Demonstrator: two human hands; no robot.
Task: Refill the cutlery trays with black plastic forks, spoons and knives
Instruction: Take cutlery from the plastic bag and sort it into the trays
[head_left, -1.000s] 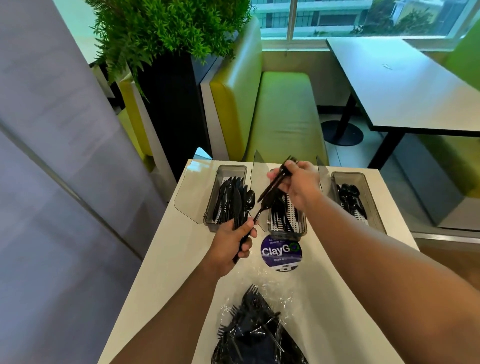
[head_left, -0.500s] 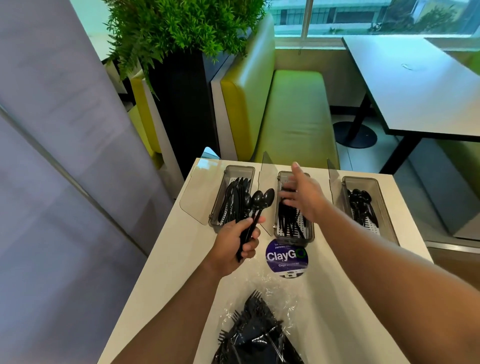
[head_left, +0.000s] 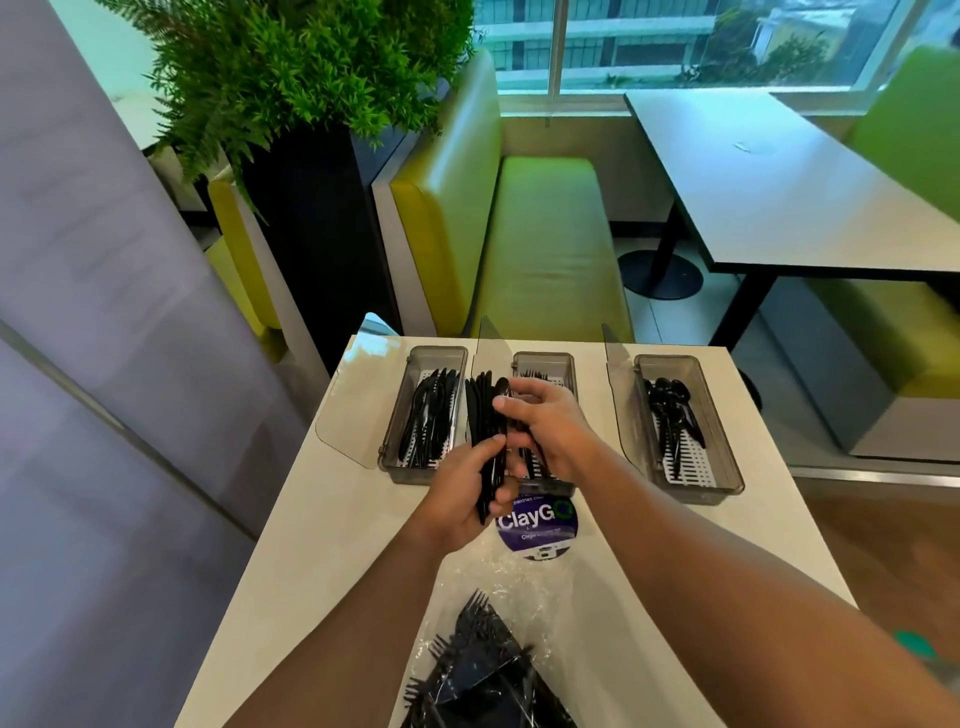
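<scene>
Left grip: the left hand (head_left: 470, 491) is clamping a bundle of black cutlery (head_left: 485, 415) by its lower ends, and the bundle is standing almost upright between the left tray (head_left: 387, 452) and the middle tray (head_left: 569, 364).
Right grip: the right hand (head_left: 545, 426) is pinching the upper part of the same bundle, fingers closed on a few pieces; which kind, I cannot tell.
Risk of mixing: the bundle is hanging just over the gap between two trays, so a loose piece is likely falling into the wrong tray or on the desk (head_left: 322, 525).
Risk of spilling: pulling one piece sideways is likely dragging its neighbours out of the left grip.
Risk at lids: the open clear lids are standing up beside the trays and could catch a wrist.
Stock: the plastic bag of forks (head_left: 483, 670) is lying near the person, on the desk.
Open room: the right tray (head_left: 727, 478) with spoons is well apart, and the path over the middle tray is free; the left desk edge is close to the left tray.
</scene>
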